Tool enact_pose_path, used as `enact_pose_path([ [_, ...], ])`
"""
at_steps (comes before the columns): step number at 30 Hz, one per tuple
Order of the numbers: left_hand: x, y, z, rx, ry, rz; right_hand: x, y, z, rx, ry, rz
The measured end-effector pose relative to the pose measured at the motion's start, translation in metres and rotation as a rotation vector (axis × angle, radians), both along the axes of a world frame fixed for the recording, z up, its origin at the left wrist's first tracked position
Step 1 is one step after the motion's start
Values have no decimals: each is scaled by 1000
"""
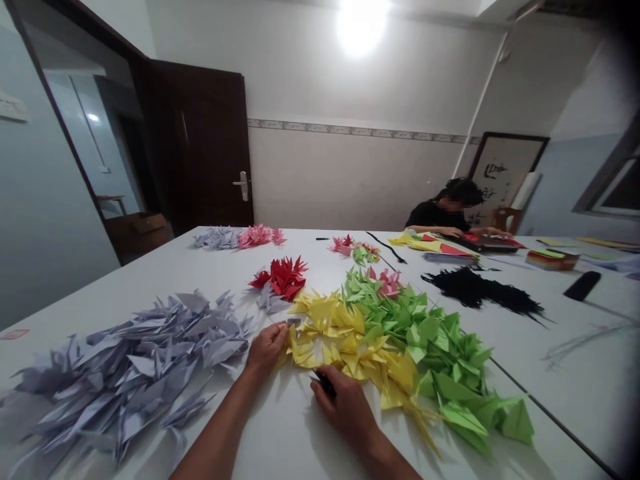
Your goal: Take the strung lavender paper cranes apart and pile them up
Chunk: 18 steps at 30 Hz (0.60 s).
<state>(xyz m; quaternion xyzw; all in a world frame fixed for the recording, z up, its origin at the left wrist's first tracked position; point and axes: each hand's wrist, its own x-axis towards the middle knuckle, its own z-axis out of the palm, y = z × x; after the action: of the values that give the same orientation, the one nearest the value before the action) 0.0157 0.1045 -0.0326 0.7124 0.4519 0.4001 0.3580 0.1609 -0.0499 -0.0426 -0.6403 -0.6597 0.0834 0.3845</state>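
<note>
The person's left hand (267, 348) sat at the lower middle of the frame, its fingers (277, 331) curled into a loose fist against the edge of a heap of yellow folded paper (340, 340). Whether they pinched anything, I could not tell. The right hand (347, 407) lay just below that heap, its fingers clenched around a small dark object (325, 383), too hidden to identify.

A heap of green folded paper (440, 353) touched the yellow one on its right, and a large heap of lavender folded paper (130, 373) spread across the lower left of the white table (100, 307). Red folded paper (283, 277) lay above the hands. Toward the upper right, a seated co-worker (450, 210) was working at the far end of the table.

With the yellow and green heaps touching, a careless sweep of either forearm could have mixed the colours. Pressing down too hard could have crushed the sharp paper points. The dark object could also have snagged a fold if dragged through the pile.
</note>
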Motion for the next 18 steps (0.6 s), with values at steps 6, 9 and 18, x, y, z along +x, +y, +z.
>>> enact_pose_path([
  [6,-3,6,-10,71,90,-52,5,6,-4,-17,135,10],
  [9,-3,8,-11,113,186,-36,7,7,-5,-22,161,21],
  [18,-1,6,-5,121,207,-62,8,7,0,-80,190,17],
])
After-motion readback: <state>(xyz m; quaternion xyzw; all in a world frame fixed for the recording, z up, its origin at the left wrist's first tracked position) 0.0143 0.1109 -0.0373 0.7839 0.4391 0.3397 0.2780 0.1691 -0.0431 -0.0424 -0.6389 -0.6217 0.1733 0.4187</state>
